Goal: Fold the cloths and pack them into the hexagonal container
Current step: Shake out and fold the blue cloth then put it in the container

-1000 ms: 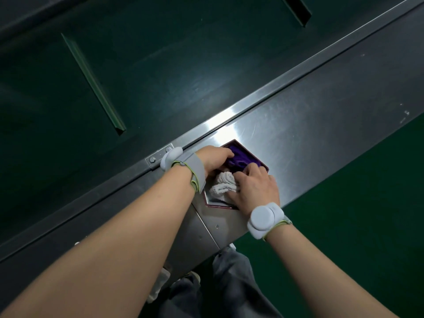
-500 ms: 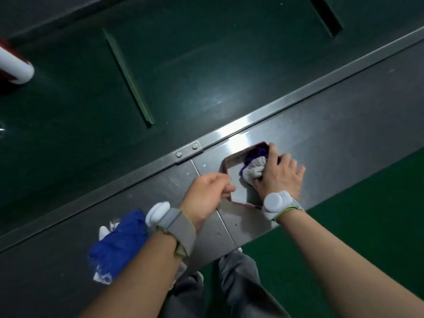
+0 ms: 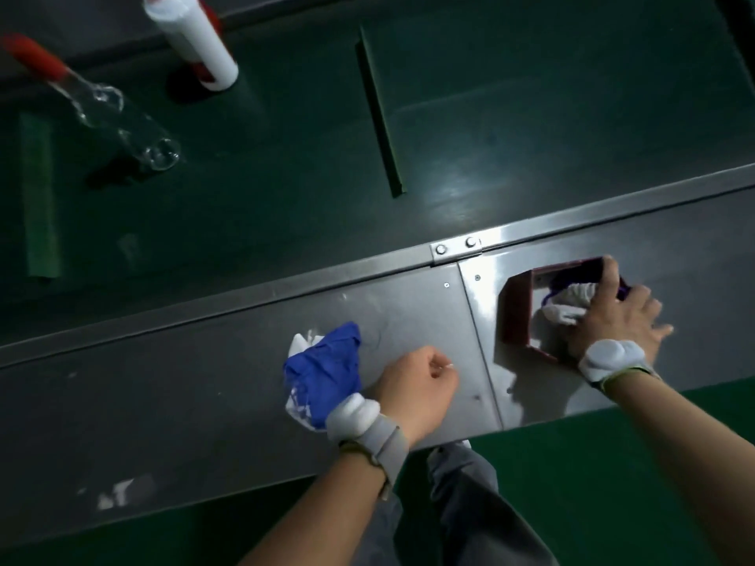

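Right hand (image 3: 617, 316) at 3 o'clock, fingers spread flat, pressing a white cloth (image 3: 570, 304) down inside the dark red hexagonal container (image 3: 517, 316). Purple cloth (image 3: 561, 281) sits under the white one, at the container's far side; container's left half shows bare floor. Container stands on the steel ledge (image 3: 204, 381), right of the panel seam.

Left hand (image 3: 416, 386) at 6 o'clock, curled into a loose fist, knuckles on the steel; cannot tell if it pinches anything. Just beside it, at its 9 o'clock, a crumpled blue cloth (image 3: 327, 369) with white patches, unfolded, touching the wrist band (image 3: 367, 422).

Green belt (image 3: 286, 157) beyond the ledge. At 11 o'clock, a clear bottle with red cap (image 3: 106, 112) lying on its side; near it a white tube (image 3: 192, 34).
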Action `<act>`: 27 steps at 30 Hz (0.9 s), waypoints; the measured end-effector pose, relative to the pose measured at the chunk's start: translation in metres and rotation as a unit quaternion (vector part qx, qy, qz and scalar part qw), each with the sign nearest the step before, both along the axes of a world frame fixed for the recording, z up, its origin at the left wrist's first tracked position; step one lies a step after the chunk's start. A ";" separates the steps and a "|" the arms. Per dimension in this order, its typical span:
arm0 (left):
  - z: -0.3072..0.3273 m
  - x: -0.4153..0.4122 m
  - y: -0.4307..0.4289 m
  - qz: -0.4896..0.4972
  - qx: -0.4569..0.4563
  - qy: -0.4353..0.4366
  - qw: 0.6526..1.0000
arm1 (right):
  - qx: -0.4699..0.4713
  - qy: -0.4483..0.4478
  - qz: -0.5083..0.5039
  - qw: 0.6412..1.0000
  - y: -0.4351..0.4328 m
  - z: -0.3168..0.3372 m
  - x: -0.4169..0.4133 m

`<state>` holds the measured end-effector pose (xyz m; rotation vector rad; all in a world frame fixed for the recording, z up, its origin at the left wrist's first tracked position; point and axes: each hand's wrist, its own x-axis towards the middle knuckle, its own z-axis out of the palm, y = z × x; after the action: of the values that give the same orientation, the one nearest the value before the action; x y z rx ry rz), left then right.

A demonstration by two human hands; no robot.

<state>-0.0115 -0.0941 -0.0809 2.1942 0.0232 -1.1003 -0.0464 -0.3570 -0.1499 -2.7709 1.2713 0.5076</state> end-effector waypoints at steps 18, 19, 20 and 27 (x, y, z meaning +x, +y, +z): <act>-0.031 0.030 0.149 0.007 0.199 -0.027 0.980 | 0.335 0.058 0.388 0.857 0.263 0.018 0.067; -0.033 0.028 0.149 0.015 0.182 -0.021 0.983 | 0.326 0.069 0.398 0.855 0.264 0.013 0.069; -0.034 0.025 0.148 0.024 0.157 -0.016 0.987 | 0.322 0.060 0.400 0.856 0.264 0.009 0.070; -0.036 0.019 0.144 0.005 0.118 -0.068 0.991 | 0.384 -0.157 0.347 0.842 0.219 0.017 0.046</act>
<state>0.0073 0.0500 -0.1166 2.4725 0.1094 -0.9811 -0.0002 -0.1383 -0.1334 -2.3385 -0.0807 0.4213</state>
